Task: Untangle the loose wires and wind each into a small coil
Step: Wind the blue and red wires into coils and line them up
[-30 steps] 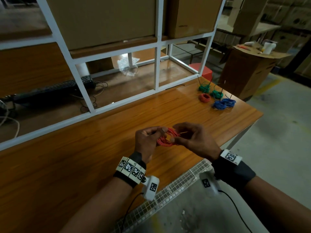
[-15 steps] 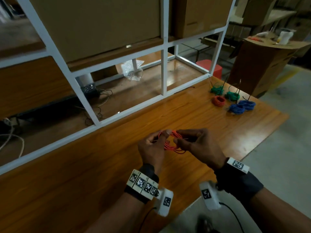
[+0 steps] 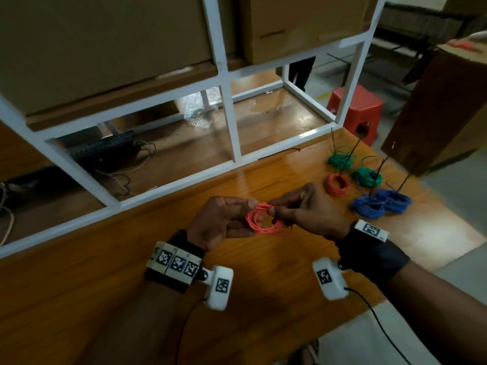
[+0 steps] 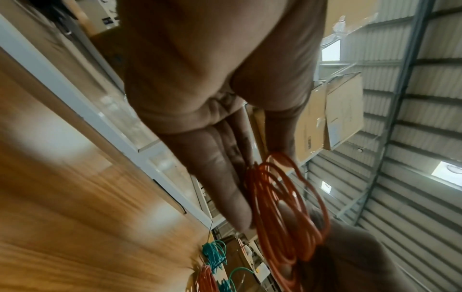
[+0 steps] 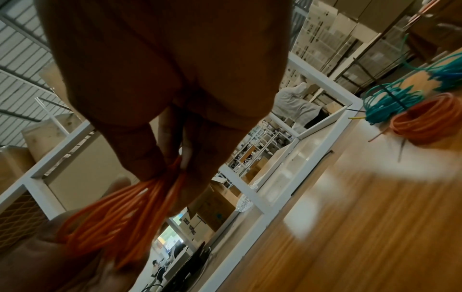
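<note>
Winding is the step in hand: I hold the red wire coil point(image 3: 263, 219) above the wooden table point(image 3: 79, 299), my left hand point(image 3: 221, 222) pinching one side and my right hand point(image 3: 308, 209) pinching its bunched strands. Five finished coils point(image 3: 369, 188) lie well apart on the table's far right. Next, I judge, comes tucking the loose end, which I cannot see, without letting the loops spring apart.

One red wire point(image 3: 259, 219), wound into several loose loops, is held clear above the wooden table point(image 3: 79, 299). Five finished coils lie grouped near the table's far right corner: a red coil point(image 3: 336, 183), two green coils point(image 3: 340, 160) point(image 3: 367, 177) behind and beside it, and two blue coils point(image 3: 368, 206) point(image 3: 396, 201) touching each other.
</note>
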